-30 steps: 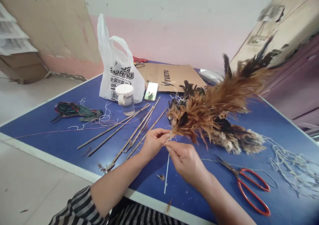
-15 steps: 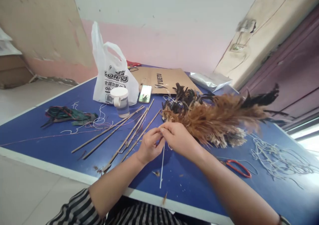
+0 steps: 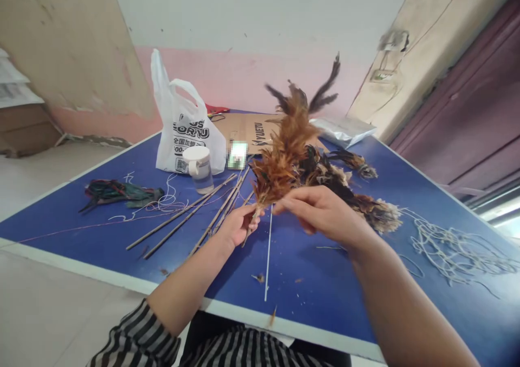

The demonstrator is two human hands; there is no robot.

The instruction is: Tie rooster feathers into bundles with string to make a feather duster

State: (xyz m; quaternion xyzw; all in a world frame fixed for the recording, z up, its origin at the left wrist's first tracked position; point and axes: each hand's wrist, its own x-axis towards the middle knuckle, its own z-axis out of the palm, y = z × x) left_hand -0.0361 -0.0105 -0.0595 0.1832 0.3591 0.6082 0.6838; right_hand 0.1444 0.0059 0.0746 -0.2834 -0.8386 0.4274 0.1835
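Note:
A feather duster [image 3: 280, 161] with brown and black feathers stands tilted upward over the table. My left hand [image 3: 242, 223] is closed around its bound lower end, and a short piece of stick pokes out below the fingers. Just right of that end is my right hand [image 3: 320, 210], its fingers curled and the fingertips close together near the lowest feathers. Whatever those fingertips pinch, if anything, is too small to make out. Several thin sticks [image 3: 179, 223] lie to the left of my left hand. More feather bundles [image 3: 374, 210] rest beyond my right hand.
A white plastic bag [image 3: 187, 123], a lidded cup [image 3: 198, 166] and a phone [image 3: 237, 155] stand or lie at the back left. Dark green feathers [image 3: 122, 192] and loose thread lie at left. A tangle of pale string [image 3: 450, 248] spreads at right. Cardboard [image 3: 244, 123] lies behind.
The feather duster has swung from lying rightward to pointing up and away. My hands, together before, have parted slightly, the right one moving right. The red-handled tool is now hidden by my right arm.

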